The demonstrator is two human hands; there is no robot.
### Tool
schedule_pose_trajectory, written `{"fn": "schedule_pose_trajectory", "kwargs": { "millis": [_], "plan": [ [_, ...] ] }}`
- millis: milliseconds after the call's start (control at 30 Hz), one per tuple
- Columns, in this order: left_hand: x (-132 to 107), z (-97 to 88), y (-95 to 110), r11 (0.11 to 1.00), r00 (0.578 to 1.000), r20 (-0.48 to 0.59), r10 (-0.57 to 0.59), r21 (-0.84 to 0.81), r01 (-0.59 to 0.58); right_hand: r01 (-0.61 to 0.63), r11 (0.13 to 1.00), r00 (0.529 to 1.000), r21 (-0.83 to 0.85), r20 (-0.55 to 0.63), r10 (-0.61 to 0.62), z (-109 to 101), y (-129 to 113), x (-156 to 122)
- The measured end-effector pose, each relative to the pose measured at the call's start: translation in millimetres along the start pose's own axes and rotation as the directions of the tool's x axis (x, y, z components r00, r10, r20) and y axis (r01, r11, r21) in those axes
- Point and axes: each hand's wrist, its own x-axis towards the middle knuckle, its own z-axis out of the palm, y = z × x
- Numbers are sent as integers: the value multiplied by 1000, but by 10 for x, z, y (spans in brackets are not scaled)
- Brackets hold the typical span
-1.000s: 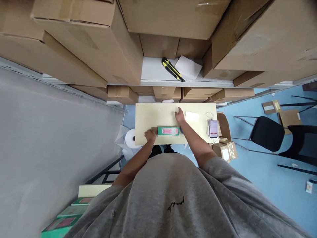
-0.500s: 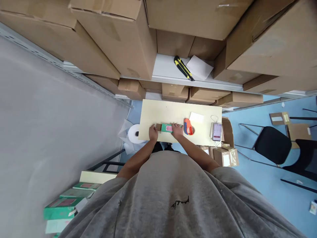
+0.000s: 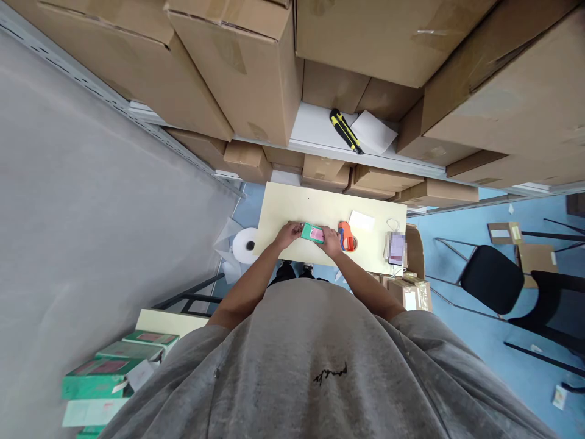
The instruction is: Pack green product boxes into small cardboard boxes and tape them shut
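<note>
You're clasping the green box (image 3: 312, 232) by its ends, your left hand (image 3: 289, 234) and right hand (image 3: 331, 241) closed on it; it seems light and stiff, so the ends suit.

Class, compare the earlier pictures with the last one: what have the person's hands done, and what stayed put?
The right hand moved from the cream tabletop onto the green-and-pink box, joining the left hand; both now hold it, slanted. The orange tape dispenser stayed on the tabletop.
</note>
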Motion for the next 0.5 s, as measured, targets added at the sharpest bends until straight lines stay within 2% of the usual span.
{"fn": "schedule_pose_trajectory", "kwargs": {
  "millis": [133,233,367,500],
  "plan": [
    [95,-98,67,996,994,105,-33,92,23,17,1000,1000,-7,24,-17,-64,-35,-21],
    [131,-129,77,993,991,113,-74,98,63,18,1000,999,4,39,-18,-100,-62,-32],
    [99,-155,49,989,990,92,-103,-99,112,-3,1000,998,25,58,1,-110,-120,-7],
    [9,-257,41,946,986,72,-150,-281,164,20,1000,998,18,53,-21,-93,-215,64]
  ]
}}
